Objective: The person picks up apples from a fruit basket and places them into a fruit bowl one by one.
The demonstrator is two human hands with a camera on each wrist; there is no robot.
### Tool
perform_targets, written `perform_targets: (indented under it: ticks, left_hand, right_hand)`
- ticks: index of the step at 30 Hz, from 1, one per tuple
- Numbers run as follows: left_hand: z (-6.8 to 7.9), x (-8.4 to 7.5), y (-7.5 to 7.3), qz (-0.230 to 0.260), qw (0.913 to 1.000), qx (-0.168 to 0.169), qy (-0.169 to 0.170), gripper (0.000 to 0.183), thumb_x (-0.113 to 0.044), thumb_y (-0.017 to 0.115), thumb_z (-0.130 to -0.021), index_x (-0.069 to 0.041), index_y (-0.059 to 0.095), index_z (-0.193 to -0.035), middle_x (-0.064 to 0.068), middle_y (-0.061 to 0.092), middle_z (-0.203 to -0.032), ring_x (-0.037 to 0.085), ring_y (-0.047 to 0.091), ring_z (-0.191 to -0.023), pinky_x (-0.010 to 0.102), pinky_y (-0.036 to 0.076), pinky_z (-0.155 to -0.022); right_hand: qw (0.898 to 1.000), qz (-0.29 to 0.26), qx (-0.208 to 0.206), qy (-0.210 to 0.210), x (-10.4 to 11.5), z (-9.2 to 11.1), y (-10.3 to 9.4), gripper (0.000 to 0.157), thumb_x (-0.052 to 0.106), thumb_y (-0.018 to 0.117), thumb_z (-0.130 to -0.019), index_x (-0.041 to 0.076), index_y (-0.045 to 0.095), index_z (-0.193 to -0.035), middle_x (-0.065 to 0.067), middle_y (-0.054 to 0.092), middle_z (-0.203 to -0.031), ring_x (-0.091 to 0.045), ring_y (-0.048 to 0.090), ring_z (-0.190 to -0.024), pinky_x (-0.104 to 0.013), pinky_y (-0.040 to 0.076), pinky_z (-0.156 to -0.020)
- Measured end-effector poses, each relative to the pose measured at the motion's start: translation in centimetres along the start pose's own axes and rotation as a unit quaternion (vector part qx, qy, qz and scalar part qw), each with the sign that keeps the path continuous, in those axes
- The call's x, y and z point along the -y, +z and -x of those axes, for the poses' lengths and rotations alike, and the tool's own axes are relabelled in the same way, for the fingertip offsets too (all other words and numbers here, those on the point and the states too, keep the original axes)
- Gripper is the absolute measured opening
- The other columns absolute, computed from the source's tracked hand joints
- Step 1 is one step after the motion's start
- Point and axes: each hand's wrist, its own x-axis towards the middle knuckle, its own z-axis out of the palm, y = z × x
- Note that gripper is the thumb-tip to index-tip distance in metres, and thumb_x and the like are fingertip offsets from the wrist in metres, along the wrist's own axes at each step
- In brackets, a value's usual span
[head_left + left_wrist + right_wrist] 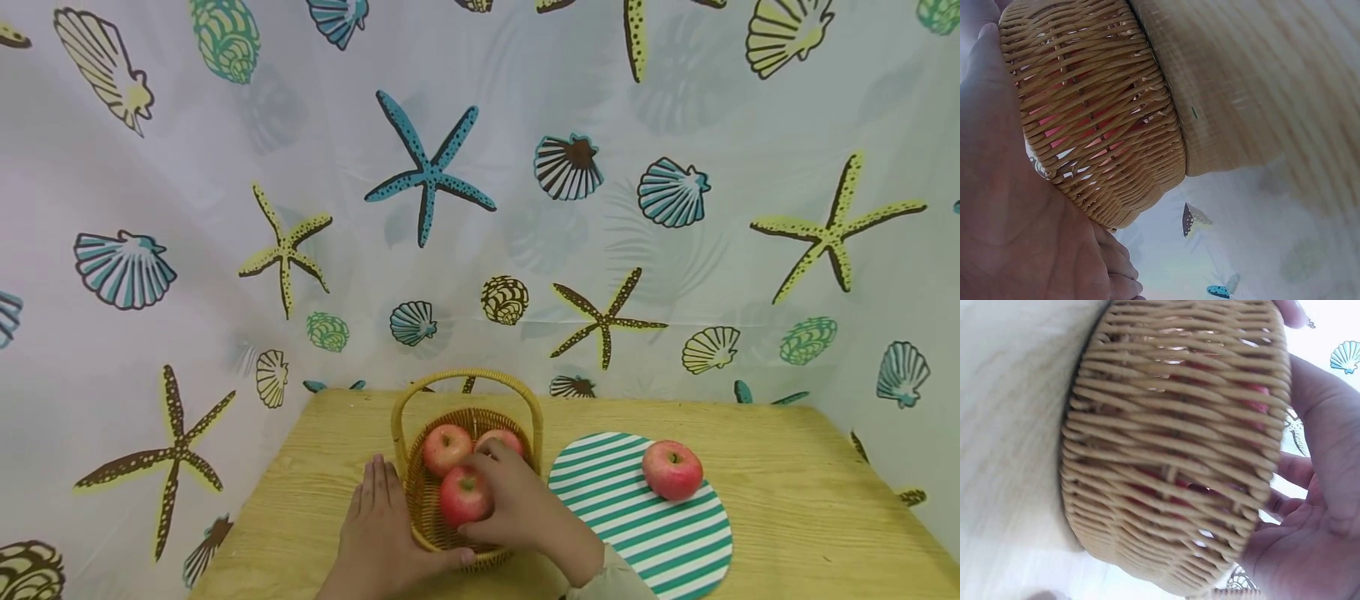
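Note:
A wicker basket (424,510) with a tall arched handle stands on the table, holding two red apples at its back, a left one (446,450) and a right one (501,438) partly covered by fingers. My right hand (521,504) reaches in from the right and grips the front apple (462,497), thumb and fingers curled around its side. Against the basket's left side rests my left hand (381,533), its fingers straight and its thumb stretched along the near rim. Through the weave (1091,112) in the left wrist view, red apple skin shows.
Right of the basket lies a round green-and-white striped placemat (607,500), with one red apple (672,472) on its right part. The wooden table (795,492) ends at a white curtain (495,250) printed with shells and starfish, which surrounds the back and sides.

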Motion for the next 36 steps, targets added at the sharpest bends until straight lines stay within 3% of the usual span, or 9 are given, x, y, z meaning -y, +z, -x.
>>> perform_targets:
  ticks: [15, 25, 36]
  left_hand:
    - [0.2, -0.2, -0.1, -0.01, 0.9999, -0.009, 0.008, 0.161, -0.105, 0.059, -0.062, 0.02, 0.026, -0.158, 0.04, 0.02, -0.169, 0.053, 0.02, -0.161, 0.065, 0.028, -0.127]
    - [0.0, -0.1, -0.1, -0.013, 0.9997, -0.018, 0.011, 0.161, -0.106, 0.058, -0.062, 0.02, 0.027, -0.158, 0.041, 0.02, -0.168, 0.053, 0.021, -0.16, 0.065, 0.029, -0.126]
    - [0.1, -0.1, 0.0, -0.019, 0.9995, -0.023, 0.012, 0.163, -0.106, 0.057, -0.061, 0.021, 0.025, -0.158, 0.043, 0.018, -0.168, 0.054, 0.021, -0.16, 0.065, 0.03, -0.126]
  right_hand:
    - [1.0, -0.01, -0.015, -0.007, -0.1, 1.0, -1.1, 0.07, 0.03, 0.095, -0.077, 0.015, 0.067, -0.14, 0.001, 0.056, -0.134, -0.018, 0.055, -0.123, -0.038, 0.059, -0.094]
    - [1.0, -0.015, -0.014, -0.01, -0.1, 1.3, -1.1, 0.07, 0.029, 0.094, -0.078, 0.009, 0.067, -0.14, -0.011, 0.063, -0.146, -0.032, 0.055, -0.139, -0.056, 0.057, -0.101]
    - [0.999, -0.018, -0.028, -0.012, 0.0, 2.0, -1.7, 0.071, 0.028, 0.094, -0.08, 0.007, 0.067, -0.142, -0.011, 0.063, -0.146, -0.032, 0.056, -0.137, -0.054, 0.057, -0.102]
